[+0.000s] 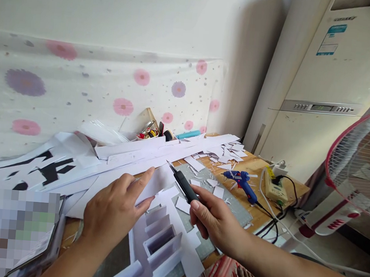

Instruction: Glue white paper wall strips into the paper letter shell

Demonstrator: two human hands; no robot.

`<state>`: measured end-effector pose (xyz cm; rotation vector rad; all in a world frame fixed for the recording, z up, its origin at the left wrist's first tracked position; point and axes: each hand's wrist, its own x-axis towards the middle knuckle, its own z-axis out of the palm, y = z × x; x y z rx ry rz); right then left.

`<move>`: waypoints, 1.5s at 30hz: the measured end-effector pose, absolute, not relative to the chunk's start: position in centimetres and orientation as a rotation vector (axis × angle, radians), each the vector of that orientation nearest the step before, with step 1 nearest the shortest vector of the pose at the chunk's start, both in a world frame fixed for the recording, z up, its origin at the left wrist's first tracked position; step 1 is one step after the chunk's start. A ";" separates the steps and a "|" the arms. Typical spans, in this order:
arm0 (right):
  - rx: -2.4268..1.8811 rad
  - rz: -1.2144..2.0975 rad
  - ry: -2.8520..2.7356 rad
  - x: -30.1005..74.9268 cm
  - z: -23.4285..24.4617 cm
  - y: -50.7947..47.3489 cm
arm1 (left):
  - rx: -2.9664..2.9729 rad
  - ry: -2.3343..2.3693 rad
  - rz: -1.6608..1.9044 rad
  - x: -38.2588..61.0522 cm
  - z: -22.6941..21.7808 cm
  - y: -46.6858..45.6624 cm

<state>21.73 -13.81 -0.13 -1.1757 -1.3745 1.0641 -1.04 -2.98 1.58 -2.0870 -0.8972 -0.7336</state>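
My left hand (115, 207) pinches a white paper strip (157, 181) between thumb and fingers, over a white folded paper model (160, 243) with box-like pockets. My right hand (213, 219) grips a black craft knife (183, 183) like a pen, its thin blade pointing up and left at the strip's edge. Both hands work above a grey cutting mat (237, 206) on a wooden table (253, 163).
Long white paper strips (158, 151) and scraps lie across the table. A blue glue gun (242, 181) and a power strip (273, 188) sit at the right. A small box of tools (150, 131) stands by the floral wall cloth. A fan (355, 169) is at the far right.
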 end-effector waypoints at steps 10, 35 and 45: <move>-1.214 1.083 -1.439 21.7 -0.1 -13.9 | -2.079 -0.896 -0.725 -0.9 1.7 -3.2; -1.398 1.154 -1.477 22.5 1.2 -14.5 | -1.960 -0.847 -0.899 -1.5 1.8 -2.2; -1.874 0.671 -1.715 25.6 -1.6 -11.4 | -2.160 -0.969 -1.066 -1.6 1.4 -1.4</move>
